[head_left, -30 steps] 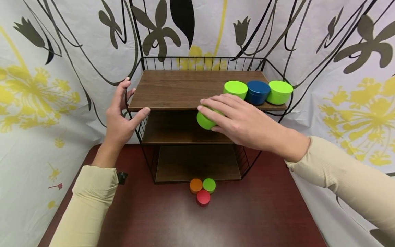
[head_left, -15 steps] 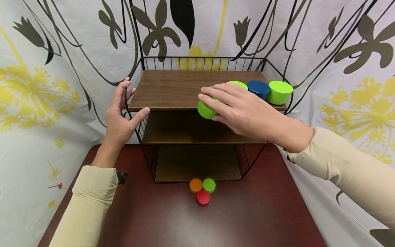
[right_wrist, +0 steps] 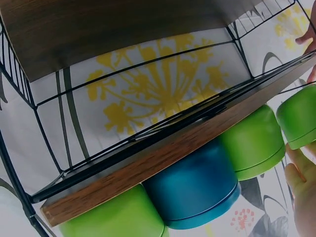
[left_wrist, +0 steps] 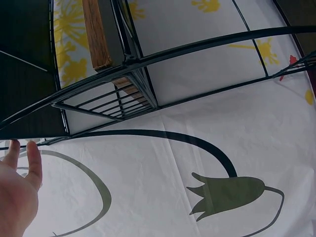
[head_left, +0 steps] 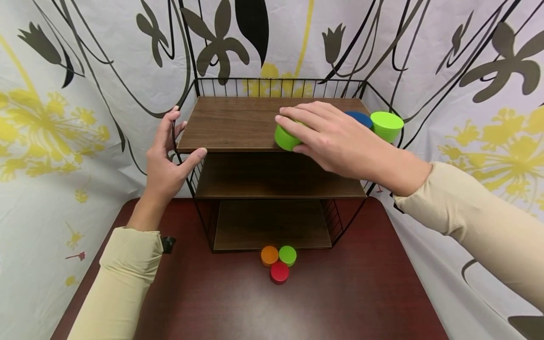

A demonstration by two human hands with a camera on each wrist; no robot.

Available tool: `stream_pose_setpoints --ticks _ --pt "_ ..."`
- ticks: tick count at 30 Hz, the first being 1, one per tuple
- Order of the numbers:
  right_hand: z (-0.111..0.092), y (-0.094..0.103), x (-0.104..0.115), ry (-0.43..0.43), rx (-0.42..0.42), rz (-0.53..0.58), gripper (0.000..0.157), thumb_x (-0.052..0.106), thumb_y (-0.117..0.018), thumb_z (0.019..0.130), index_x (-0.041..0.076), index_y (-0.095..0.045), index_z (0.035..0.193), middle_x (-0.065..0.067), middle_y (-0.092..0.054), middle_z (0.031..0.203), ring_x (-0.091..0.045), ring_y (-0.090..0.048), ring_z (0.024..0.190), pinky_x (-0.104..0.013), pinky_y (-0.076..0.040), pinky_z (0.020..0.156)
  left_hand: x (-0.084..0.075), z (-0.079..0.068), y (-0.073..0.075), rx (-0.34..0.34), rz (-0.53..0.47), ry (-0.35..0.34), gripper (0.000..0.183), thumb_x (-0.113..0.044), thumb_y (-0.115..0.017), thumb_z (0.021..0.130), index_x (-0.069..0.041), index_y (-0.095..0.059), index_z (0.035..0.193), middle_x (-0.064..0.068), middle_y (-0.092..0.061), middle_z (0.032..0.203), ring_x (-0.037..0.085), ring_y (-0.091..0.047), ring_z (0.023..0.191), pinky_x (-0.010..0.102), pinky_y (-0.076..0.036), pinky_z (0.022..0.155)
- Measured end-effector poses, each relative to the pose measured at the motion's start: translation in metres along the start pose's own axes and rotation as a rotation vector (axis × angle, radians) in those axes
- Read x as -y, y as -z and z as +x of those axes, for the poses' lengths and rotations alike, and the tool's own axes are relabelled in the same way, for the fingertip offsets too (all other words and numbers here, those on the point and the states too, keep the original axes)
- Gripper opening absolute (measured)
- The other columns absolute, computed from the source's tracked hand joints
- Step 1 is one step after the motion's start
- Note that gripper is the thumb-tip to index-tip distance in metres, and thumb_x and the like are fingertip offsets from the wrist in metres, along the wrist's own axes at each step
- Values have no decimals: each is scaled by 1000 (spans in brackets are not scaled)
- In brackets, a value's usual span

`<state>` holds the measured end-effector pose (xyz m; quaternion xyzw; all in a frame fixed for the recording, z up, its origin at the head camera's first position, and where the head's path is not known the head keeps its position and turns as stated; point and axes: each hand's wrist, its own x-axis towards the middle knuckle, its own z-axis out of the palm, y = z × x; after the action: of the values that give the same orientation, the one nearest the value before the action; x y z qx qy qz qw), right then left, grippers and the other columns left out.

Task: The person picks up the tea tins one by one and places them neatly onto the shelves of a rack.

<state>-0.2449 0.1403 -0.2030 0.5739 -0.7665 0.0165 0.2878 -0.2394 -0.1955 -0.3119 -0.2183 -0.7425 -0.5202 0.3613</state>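
My right hand [head_left: 329, 137] grips a round lidded green jar [head_left: 286, 137] from above, at the front edge of the top shelf [head_left: 238, 120]. In the right wrist view, this held jar [right_wrist: 300, 116] is beside another green jar [right_wrist: 256, 143], which my hand hides in the head view. To the right along the same shelf stand a blue jar [head_left: 359, 118] and a further green jar [head_left: 386, 125]. My left hand [head_left: 165, 163] holds the shelf rack's front left corner, thumb on the board's front edge and fingers around the black side wire [left_wrist: 39, 143].
Below are a middle shelf [head_left: 272, 177] and a bottom shelf [head_left: 272, 224]. On the dark red table [head_left: 238, 302] in front, an orange jar [head_left: 269, 255], a smaller green jar [head_left: 287, 255] and a red jar [head_left: 279, 272] sit close together. Patterned cloth [head_left: 106, 38] surrounds the rack.
My right hand has raised the green jar from below the top shelf's front edge to the level of that shelf. The left hand keeps its place on the rack.
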Motion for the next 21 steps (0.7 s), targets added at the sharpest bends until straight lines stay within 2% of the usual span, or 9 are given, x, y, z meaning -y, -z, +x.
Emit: stream_pose_setpoints --ticks 8,16,21 --pt "2 -2 -6 -33 32 16 57 6 -73 89 -3 -50 142 -21 -54 141 -39 -50 128 -51 -37 108 -15 0 0 2 0 -3 72 1 -77 82 0 -42 145 14 -41 154 33 -51 132 27 -39 107" --pt "3 -5 -11 -57 82 7 55 11 -69 94 -2 -49 143 -22 -53 142 -39 -49 130 -53 -35 108 -10 0 0 0 -28 1 72 -1 -77 83 1 -42 145 14 -40 154 35 -49 133 35 -38 110" --pt "1 -7 -13 -63 94 9 54 11 -67 95 -2 -48 144 -22 -52 143 -39 -49 130 -53 -35 108 -15 1 -1 0 -37 1 71 -2 -77 83 1 -42 145 15 -40 154 35 -50 133 35 -36 111"
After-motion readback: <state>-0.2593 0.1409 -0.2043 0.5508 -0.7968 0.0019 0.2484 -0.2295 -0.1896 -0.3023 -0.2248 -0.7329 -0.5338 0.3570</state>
